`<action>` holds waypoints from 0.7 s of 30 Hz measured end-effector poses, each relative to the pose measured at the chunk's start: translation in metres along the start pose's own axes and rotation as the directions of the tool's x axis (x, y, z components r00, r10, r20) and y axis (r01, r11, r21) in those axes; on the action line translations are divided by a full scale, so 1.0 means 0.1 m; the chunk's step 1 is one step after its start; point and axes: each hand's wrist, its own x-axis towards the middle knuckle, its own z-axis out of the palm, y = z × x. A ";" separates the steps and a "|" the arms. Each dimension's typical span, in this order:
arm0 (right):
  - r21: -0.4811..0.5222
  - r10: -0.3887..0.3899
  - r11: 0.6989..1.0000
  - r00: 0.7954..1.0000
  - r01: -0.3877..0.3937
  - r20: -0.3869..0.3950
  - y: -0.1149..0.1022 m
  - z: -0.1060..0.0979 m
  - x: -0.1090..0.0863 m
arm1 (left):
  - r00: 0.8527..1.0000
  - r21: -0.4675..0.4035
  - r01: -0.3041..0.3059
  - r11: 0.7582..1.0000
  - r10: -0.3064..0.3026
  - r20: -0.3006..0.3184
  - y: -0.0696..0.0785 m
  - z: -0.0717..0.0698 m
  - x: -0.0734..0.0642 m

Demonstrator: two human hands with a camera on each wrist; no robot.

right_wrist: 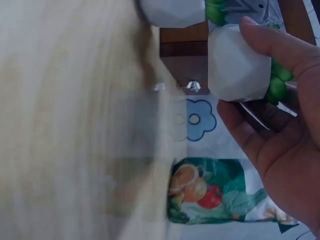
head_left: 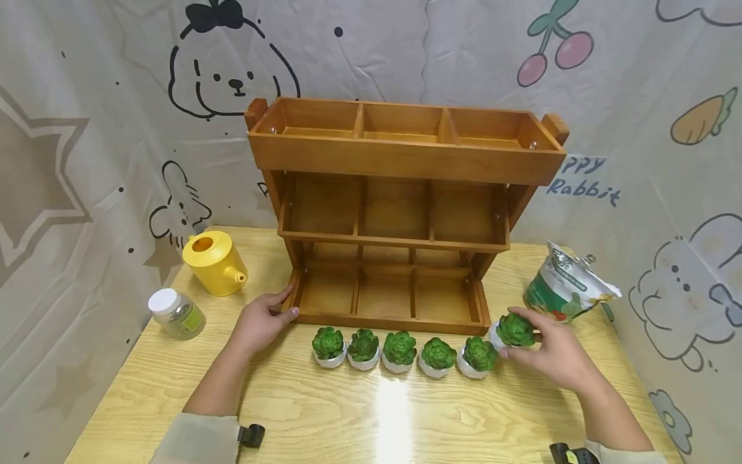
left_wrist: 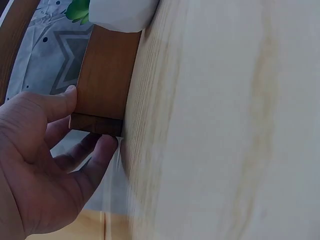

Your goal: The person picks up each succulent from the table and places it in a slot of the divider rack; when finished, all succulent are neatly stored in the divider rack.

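Note:
A three-tier wooden shelf (head_left: 406, 161) stands on the table, each tier split into three compartments. My left hand (head_left: 262, 324) grips the left front corner of its bottom tier, thumb on the front board (left_wrist: 107, 75) and fingers at the end. On the right, my right hand (head_left: 551, 351) pinches a potted succulent (head_left: 514, 330) between thumb and fingers. Its white pot (right_wrist: 237, 62) is tilted and a little above the table in the right wrist view. Several more potted succulents (head_left: 400, 351) form a row before the shelf; the rightmost one (head_left: 477, 356) is beside the held pot.
A yellow watering can (head_left: 216, 261) and a clear jar with a white lid (head_left: 176, 314) stand left of the shelf. Behind my right hand is a clipped green-and-white bag (head_left: 568, 283). A patterned cloth (head_left: 371, 51) hangs behind the table (head_left: 324, 419).

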 end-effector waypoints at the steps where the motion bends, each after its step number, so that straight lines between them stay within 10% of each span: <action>1: -0.003 -0.003 1.000 1.000 0.003 -0.001 -0.01 0.00 0.02 | 1.000 -0.002 0.005 1.000 -0.005 0.002 0.00 0.00 0.00; 21: -0.080 -0.066 0.995 0.998 0.066 -0.001 -0.24 0.00 0.43 | 0.997 -0.035 0.058 0.998 -0.056 0.056 0.05 -0.06 0.03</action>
